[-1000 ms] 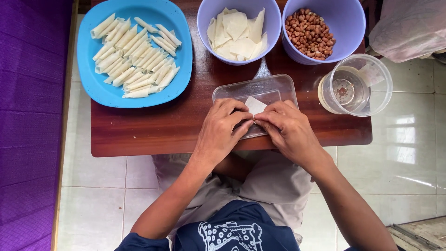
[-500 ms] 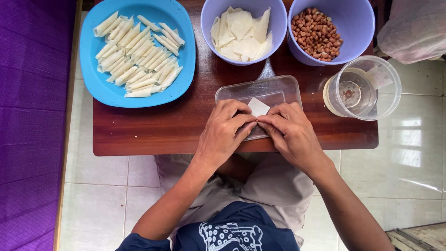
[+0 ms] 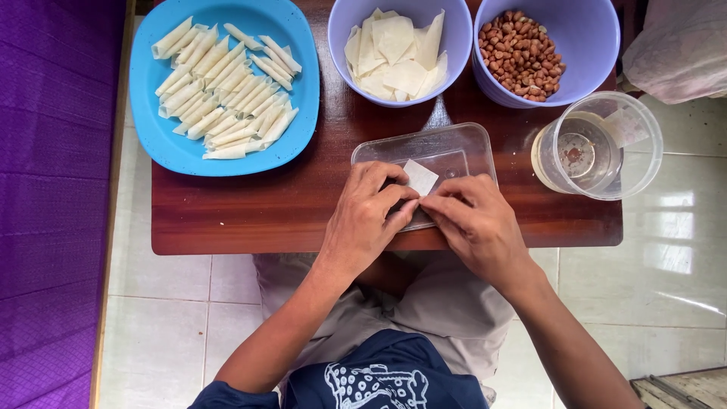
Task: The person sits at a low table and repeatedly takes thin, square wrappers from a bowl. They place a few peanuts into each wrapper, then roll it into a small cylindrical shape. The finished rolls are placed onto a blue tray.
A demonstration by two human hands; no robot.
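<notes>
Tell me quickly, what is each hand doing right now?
Left hand: fingers closed on the small white wrapper.
Right hand: fingertips pinching the same wrapper, over the clear tray.

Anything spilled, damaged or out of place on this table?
Nothing stands out. Rolls lie on the blue plate, wrappers and peanuts stay in their bowls, the cup is upright. Left hand and right hand fold a wrapper over the tray.

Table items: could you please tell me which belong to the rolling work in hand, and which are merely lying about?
In use:
left hand
right hand
wrapper square
clear tray
bowl of wrappers
bowl of peanuts
plate of rolls
cup of liquid

Lying about:
purple cloth
plastic bag
</notes>
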